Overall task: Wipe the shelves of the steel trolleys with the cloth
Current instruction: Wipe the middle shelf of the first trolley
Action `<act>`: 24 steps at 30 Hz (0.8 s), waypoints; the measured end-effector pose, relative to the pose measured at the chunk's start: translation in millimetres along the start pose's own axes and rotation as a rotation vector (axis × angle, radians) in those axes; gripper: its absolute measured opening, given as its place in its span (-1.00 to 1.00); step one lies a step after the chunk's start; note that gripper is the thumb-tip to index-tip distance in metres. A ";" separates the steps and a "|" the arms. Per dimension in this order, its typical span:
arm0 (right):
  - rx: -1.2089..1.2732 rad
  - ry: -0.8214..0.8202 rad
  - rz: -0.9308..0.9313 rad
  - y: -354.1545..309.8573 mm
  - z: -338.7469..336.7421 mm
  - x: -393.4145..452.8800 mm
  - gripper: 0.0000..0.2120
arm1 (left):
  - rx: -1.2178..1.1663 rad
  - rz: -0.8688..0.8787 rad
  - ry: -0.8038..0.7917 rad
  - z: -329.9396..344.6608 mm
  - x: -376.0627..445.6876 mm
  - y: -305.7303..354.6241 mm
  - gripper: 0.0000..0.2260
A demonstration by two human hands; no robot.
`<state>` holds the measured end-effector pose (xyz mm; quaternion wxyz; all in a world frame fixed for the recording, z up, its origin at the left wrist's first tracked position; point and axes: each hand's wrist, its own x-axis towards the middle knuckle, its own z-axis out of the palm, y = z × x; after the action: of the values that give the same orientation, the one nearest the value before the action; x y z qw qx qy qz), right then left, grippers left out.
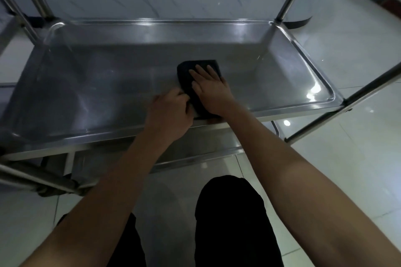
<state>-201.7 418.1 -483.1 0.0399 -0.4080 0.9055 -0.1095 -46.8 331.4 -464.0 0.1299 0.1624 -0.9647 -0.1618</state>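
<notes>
Above the tiled floor (347, 169), the left hand (168, 112) pinched the near left edge of the dark cloth (196, 84) with curled fingers. Just beyond, the right hand (211, 91) pressed flat on the cloth, fingers straight and slightly spread, mid-shelf on the steel trolley's middle shelf (97, 84).
</notes>
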 end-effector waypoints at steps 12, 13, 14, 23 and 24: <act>-0.061 -0.028 0.034 -7.0 -9.3 -4.0 -0.52 | -0.007 -0.002 -0.041 1.2 7.5 -7.0 -0.75; -0.065 -0.026 0.035 -6.7 -9.5 -4.5 -0.52 | -0.006 -0.001 -0.044 0.6 8.1 -6.1 -0.75; -0.067 -0.026 0.033 -6.0 -9.9 -4.7 -0.52 | -0.001 -0.003 -0.045 0.2 8.7 -5.2 -0.75; -0.038 -0.018 -0.029 7.9 -5.1 0.0 -0.51 | 0.045 -0.097 -0.032 -1.5 15.0 11.4 -0.76; -0.041 -0.030 -0.045 11.4 -5.9 -0.3 -0.50 | 0.049 -0.117 -0.022 -1.6 15.4 14.8 -0.75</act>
<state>-210.9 426.6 -479.9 0.0428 -0.4304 0.8975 -0.0855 -64.5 338.8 -454.3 0.1056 0.2198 -0.9586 -0.1471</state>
